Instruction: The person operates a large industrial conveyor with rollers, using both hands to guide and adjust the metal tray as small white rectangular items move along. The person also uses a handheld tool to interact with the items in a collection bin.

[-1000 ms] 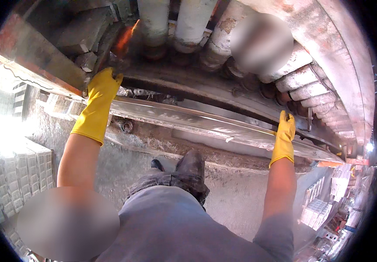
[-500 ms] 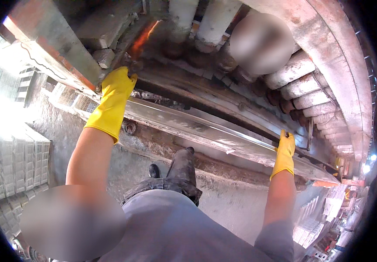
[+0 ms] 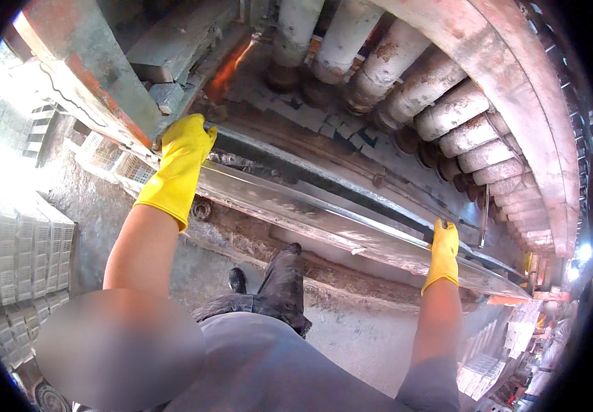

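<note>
Both my hands wear yellow rubber gloves and reach forward to a long, narrow metal bar (image 3: 324,180) that slants from upper left to lower right. My left hand (image 3: 185,141) is closed around its left end, close to a rusty upright post. Well to the right, my right hand (image 3: 445,242) grips the same bar with curled fingers. Just on the near side of the bar runs a long shiny metal ledge (image 3: 296,204), parallel to it. The fingertips of both gloves are partly hidden behind the bar.
Beyond the bar, a row of thick dusty cylinders (image 3: 386,65) stands under a curved beam (image 3: 509,62). An orange glow (image 3: 228,72) shows near the post (image 3: 87,69). Stacked pale crates (image 3: 18,247) fill the left. A small wheel (image 3: 202,209) sits under the ledge.
Both hands keep their hold, with the right one slightly lower in view. The bar's upper edge looks paler, and the cylinders and pale fragments behind it show more clearly.
</note>
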Action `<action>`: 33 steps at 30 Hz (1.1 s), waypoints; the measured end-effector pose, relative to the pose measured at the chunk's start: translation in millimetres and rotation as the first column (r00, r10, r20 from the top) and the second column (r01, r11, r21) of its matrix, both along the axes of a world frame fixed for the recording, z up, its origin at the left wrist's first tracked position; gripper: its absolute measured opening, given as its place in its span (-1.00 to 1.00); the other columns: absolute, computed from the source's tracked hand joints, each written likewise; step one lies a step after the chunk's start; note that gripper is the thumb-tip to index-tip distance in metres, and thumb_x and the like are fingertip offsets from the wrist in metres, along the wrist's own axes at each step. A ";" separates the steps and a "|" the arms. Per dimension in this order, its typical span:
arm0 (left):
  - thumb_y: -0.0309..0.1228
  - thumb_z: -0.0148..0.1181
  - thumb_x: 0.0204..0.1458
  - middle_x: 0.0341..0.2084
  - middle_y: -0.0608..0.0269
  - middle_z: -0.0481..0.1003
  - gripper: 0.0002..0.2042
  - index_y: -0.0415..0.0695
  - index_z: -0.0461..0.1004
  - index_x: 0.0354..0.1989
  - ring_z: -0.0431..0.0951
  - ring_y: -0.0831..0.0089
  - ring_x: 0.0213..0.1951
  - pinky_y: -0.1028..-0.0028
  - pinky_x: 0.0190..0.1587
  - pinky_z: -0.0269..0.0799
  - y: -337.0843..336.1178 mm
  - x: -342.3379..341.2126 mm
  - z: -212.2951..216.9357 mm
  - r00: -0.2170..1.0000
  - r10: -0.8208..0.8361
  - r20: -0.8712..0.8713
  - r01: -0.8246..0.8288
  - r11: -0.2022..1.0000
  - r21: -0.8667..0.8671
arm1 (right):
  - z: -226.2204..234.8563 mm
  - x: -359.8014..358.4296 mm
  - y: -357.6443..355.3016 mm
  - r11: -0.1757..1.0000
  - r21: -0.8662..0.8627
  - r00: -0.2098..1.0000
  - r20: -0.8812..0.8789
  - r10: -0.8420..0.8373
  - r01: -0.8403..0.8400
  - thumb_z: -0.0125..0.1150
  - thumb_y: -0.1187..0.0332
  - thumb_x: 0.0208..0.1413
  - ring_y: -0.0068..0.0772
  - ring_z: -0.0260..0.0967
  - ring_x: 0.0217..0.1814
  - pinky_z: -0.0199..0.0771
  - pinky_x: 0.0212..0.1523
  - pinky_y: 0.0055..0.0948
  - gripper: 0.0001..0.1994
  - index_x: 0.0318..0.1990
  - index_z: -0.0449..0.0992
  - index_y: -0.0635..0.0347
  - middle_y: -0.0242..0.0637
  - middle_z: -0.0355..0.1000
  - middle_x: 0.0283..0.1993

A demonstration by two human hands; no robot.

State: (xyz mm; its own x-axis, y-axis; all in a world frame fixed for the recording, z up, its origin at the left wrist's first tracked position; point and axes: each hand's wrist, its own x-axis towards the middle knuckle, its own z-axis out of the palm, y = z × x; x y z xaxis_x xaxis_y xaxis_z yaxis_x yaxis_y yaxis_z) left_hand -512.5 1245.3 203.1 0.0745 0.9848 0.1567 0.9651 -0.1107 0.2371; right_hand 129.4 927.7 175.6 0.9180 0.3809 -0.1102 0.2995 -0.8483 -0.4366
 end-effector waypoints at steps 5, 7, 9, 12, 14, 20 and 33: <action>0.01 0.35 0.14 -0.08 -0.08 0.69 -0.54 -0.11 0.65 0.02 0.66 -0.13 0.01 0.02 0.05 0.56 -3.2 -0.3 5.3 1.000 -0.018 0.002 0.018 0.999 -0.038 | 9.7 -17.0 -4.3 1.000 0.009 1.000 -0.009 -0.023 0.023 0.34 0.00 0.30 -0.03 0.68 -0.11 0.79 -0.37 -0.13 -0.33 0.42 0.41 0.23 0.05 0.56 0.20; 0.01 0.35 0.15 -0.08 -0.07 0.69 -0.54 -0.11 0.65 0.01 0.66 -0.13 0.01 0.03 0.05 0.56 -9.1 -3.9 8.7 1.000 -0.004 -0.001 0.004 0.999 -0.043 | 23.2 -41.1 3.0 0.999 0.017 0.998 -0.044 -0.036 0.037 0.33 -0.01 0.31 -0.03 0.67 -0.10 0.79 -0.38 -0.13 -0.33 0.42 0.41 0.23 0.04 0.55 0.22; 0.02 0.35 0.15 -0.08 -0.06 0.69 -0.54 -0.10 0.65 0.02 0.66 -0.13 0.02 0.03 0.06 0.56 -14.4 -3.8 20.3 1.000 -0.003 -0.004 0.002 0.996 -0.092 | 28.4 -48.4 3.4 0.998 0.041 0.997 -0.060 -0.043 0.045 0.33 -0.01 0.31 -0.03 0.66 -0.08 0.79 -0.38 -0.13 -0.34 0.41 0.42 0.23 0.02 0.54 0.23; 0.01 0.33 0.17 -0.08 -0.11 0.68 -0.56 -0.13 0.64 -0.05 0.65 -0.17 0.01 -0.02 0.07 0.55 -8.0 -11.3 -6.7 0.999 0.012 0.032 -0.013 1.000 0.027 | 20.7 -41.8 -4.0 0.994 0.104 0.998 -0.049 -0.037 0.042 0.32 -0.01 0.32 -0.04 0.65 -0.07 0.80 -0.40 -0.11 -0.35 0.41 0.42 0.22 0.00 0.53 0.25; 0.01 0.32 0.17 -0.09 -0.13 0.67 -0.57 -0.15 0.63 -0.07 0.65 -0.19 0.00 -0.05 0.06 0.54 -5.3 -13.7 -13.7 0.999 0.023 0.039 -0.025 0.998 0.058 | 15.8 -38.3 -9.6 0.989 0.141 0.999 -0.029 -0.038 0.041 0.32 -0.01 0.33 -0.04 0.64 -0.05 0.80 -0.40 -0.11 -0.36 0.40 0.43 0.21 -0.01 0.52 0.25; 0.05 0.30 0.17 -0.06 -0.15 0.67 -0.55 -0.11 0.61 -0.05 0.65 -0.20 0.03 -0.05 0.06 0.55 -20.9 -21.7 -18.9 0.999 0.025 0.024 -0.025 1.000 -0.005 | 17.9 -63.2 -22.4 0.997 0.046 0.997 0.046 -0.059 0.057 0.30 -0.07 0.30 -0.06 0.69 -0.14 0.78 -0.33 -0.15 -0.39 0.31 0.52 0.21 -0.03 0.61 0.12; 0.04 0.30 0.18 0.00 -0.12 0.66 -0.51 -0.09 0.61 0.09 0.64 -0.16 0.08 -0.01 0.11 0.53 -31.3 -28.2 -43.4 0.999 0.001 0.043 0.003 0.996 -0.088 | 10.1 -71.6 -55.9 0.991 0.108 0.996 -0.004 -0.084 0.084 0.27 -0.06 0.30 -0.05 0.68 -0.38 0.73 -0.44 -0.13 -0.36 0.35 0.44 0.22 -0.05 0.60 0.07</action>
State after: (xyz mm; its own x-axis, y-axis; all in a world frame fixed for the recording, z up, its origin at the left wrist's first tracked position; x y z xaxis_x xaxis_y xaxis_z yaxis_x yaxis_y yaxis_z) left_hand -540.7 1214.0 159.7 0.0708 0.9949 0.0721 0.9537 -0.0887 0.2873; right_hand 57.9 871.8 185.8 0.9473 0.3121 -0.0719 0.2297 -0.8184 -0.5268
